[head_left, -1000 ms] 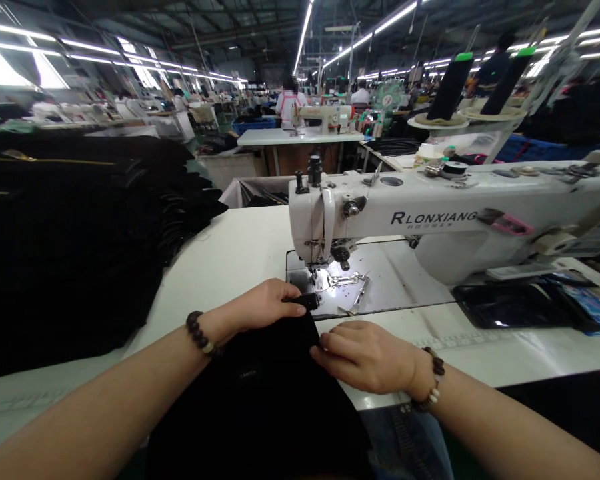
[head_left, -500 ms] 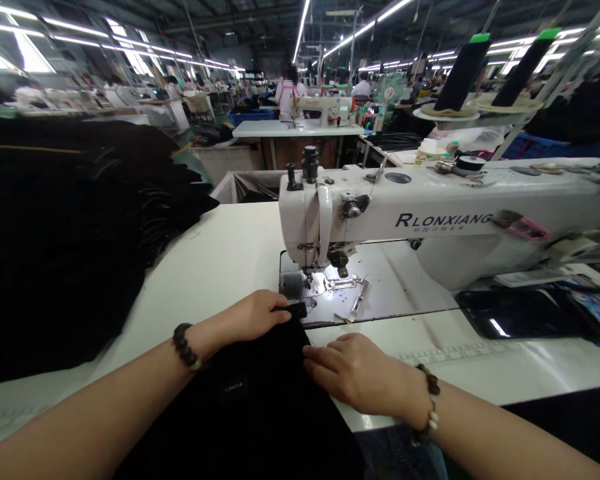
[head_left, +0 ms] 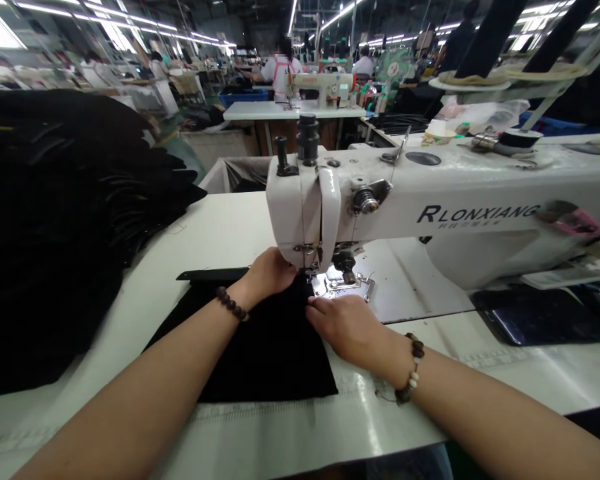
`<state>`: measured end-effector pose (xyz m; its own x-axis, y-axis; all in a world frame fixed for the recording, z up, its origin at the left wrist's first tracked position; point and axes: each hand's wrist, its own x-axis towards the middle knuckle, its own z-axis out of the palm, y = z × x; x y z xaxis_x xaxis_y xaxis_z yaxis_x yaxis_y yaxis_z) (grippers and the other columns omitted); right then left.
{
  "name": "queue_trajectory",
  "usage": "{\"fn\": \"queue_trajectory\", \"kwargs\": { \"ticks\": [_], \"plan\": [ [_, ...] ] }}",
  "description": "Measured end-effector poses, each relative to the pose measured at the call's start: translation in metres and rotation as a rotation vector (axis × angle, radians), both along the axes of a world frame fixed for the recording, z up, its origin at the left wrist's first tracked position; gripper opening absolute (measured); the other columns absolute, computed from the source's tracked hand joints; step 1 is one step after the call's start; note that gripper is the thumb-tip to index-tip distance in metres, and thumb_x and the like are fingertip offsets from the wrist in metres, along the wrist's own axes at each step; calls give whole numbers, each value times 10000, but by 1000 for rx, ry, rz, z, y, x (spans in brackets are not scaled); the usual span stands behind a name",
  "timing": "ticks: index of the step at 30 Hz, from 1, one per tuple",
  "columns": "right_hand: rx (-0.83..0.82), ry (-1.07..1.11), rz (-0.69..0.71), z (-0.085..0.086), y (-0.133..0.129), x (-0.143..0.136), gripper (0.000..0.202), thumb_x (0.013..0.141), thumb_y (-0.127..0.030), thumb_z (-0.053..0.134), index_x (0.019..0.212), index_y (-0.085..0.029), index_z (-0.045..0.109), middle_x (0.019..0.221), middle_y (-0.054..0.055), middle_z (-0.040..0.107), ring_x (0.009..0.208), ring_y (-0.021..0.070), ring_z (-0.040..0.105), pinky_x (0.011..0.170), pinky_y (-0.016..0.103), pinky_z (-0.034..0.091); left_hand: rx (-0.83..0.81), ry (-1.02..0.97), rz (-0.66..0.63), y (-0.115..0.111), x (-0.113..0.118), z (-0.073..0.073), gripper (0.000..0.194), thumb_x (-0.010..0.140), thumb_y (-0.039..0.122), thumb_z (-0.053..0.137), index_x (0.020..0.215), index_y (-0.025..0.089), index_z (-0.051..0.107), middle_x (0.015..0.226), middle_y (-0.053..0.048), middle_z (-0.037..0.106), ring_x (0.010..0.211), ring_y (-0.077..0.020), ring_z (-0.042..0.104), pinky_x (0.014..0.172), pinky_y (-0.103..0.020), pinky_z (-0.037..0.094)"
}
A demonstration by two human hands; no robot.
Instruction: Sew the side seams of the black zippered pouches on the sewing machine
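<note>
A black fabric piece [head_left: 270,347] lies flat on the white table, its upper right corner at the needle area of the white sewing machine [head_left: 300,207]. Beside the presser foot, my left hand [head_left: 271,270] is closed on the fabric's top edge; its fingertips are partly hidden by the machine head. My right hand [head_left: 347,327] pinches the right edge of the fabric just in front of the metal needle plate [head_left: 387,287]. Both wrists wear beaded bracelets.
A large pile of black fabric [head_left: 55,247] covers the table's left side. A dark phone [head_left: 540,317] lies at the right. Thread cones stand above the machine. Beyond it, a person in white [head_left: 280,73] is at another sewing machine [head_left: 320,87].
Both hands and the fabric have moved forward, bringing its corner to the needle area. The fabric now lies flat on the table, and the view has moved nearer the machine.
</note>
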<state>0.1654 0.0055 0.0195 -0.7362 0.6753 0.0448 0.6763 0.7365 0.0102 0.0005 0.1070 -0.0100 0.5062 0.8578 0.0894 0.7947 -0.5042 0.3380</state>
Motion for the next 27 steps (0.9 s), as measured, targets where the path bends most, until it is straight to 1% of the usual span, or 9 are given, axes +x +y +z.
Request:
{"fn": "queue_trajectory", "kwargs": {
  "ticks": [4,8,12,14,19,22,25,27],
  "plan": [
    [11,29,30,-5,2,0,174,857,-104,382,782,-144,535,769,43,599,520,121,472,434,288,176,46,14,-42,-1,1,-1,194,788,140,479,883,133,648,964,-99,663,925,-246,606,800,-326,469],
    [33,54,48,-6,3,2,176,863,-113,390,791,-139,548,740,40,597,514,126,474,437,288,206,79,16,-77,-2,3,6,192,784,108,463,837,116,647,964,-119,663,919,-261,610,793,-362,480],
    [46,57,95,-7,-2,7,174,871,-119,389,870,-126,563,800,63,610,542,138,512,439,285,255,98,1,-160,-7,3,14,225,787,94,460,934,132,626,1005,-86,659,980,-236,591,857,-354,459],
    [61,45,123,-9,-5,7,166,859,-114,399,895,-121,562,822,73,615,529,145,516,430,288,265,110,-7,-182,-10,1,17,245,804,101,443,984,132,606,1025,-83,653,991,-229,587,871,-359,453],
    [107,32,160,-9,-7,3,169,819,-113,416,903,-121,562,883,100,627,504,164,520,397,297,257,115,-6,-204,-11,-1,24,255,792,95,449,999,104,598,1054,-113,638,1013,-249,576,887,-376,442],
    [112,36,176,-8,-6,1,164,806,-111,427,891,-116,566,887,109,633,495,164,521,394,297,255,98,-11,-205,-12,-1,28,233,779,92,465,959,88,613,1023,-121,649,989,-252,589,859,-348,463],
    [123,50,167,-9,-5,1,156,805,-102,431,877,-112,569,852,105,637,478,154,508,391,290,243,83,-22,-191,-12,-1,28,217,777,80,456,904,101,630,957,-101,672,910,-236,623,800,-322,492],
    [133,64,149,-9,-5,1,163,810,-90,420,871,-110,570,829,103,634,472,149,500,391,288,236,79,-27,-183,-12,-1,26,219,767,70,460,887,117,636,942,-87,678,906,-234,624,799,-325,492]
  ]
}}
